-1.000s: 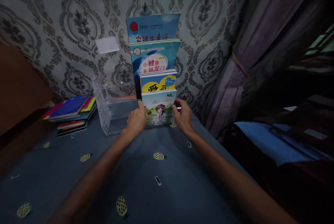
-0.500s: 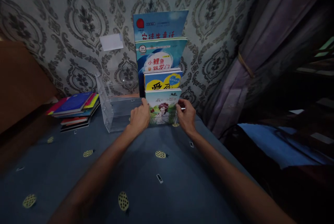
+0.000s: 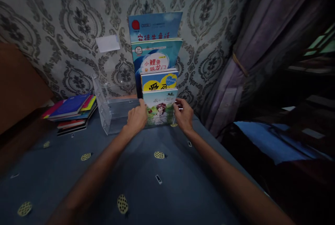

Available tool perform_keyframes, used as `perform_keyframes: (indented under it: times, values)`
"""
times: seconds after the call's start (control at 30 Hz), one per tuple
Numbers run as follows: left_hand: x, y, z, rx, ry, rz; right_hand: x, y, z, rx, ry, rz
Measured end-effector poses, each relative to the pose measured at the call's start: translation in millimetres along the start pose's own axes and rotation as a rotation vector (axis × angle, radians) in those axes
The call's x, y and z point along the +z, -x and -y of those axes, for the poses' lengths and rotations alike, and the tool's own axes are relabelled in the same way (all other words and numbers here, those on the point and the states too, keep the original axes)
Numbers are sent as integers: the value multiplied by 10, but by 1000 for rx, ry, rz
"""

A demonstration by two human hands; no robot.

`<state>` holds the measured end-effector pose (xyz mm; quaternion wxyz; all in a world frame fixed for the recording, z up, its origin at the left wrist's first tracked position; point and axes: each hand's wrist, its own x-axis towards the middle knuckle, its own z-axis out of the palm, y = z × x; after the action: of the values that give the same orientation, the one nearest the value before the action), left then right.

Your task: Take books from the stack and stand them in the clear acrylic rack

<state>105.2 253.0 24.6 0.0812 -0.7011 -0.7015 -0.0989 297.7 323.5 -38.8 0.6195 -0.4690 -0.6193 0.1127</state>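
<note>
At frame centre, your left hand (image 3: 136, 119) and right hand (image 3: 184, 115) have stayed clamped on the front book's (image 3: 159, 108) edges, which hasn't shifted in the clear rack (image 3: 112, 113).

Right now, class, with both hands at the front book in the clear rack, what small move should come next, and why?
Probably ease the front book straight down until it seats. The left hand and right hand grip its side edges, and it stands upright in the lowest tier of the clear rack, in front of three taller books.
</note>
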Motion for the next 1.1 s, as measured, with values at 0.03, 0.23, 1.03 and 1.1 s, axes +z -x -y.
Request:
perform_keyframes:
  times: [0.03, 0.23, 1.03, 1.1]
  values:
    - [5, -6, 5, -1, 5, 0, -2, 1, 5, -3, 6, -7]
    - [21, -30, 35, 12, 51, 0, -10, 2, 20, 2, 23, 0]
    - [-58, 88, 77, 3, 75, 65, -42, 56, -62, -56, 0, 44]
    - [-77, 116, 75, 1, 96, 66, -55, 70, -51, -53, 7, 51]
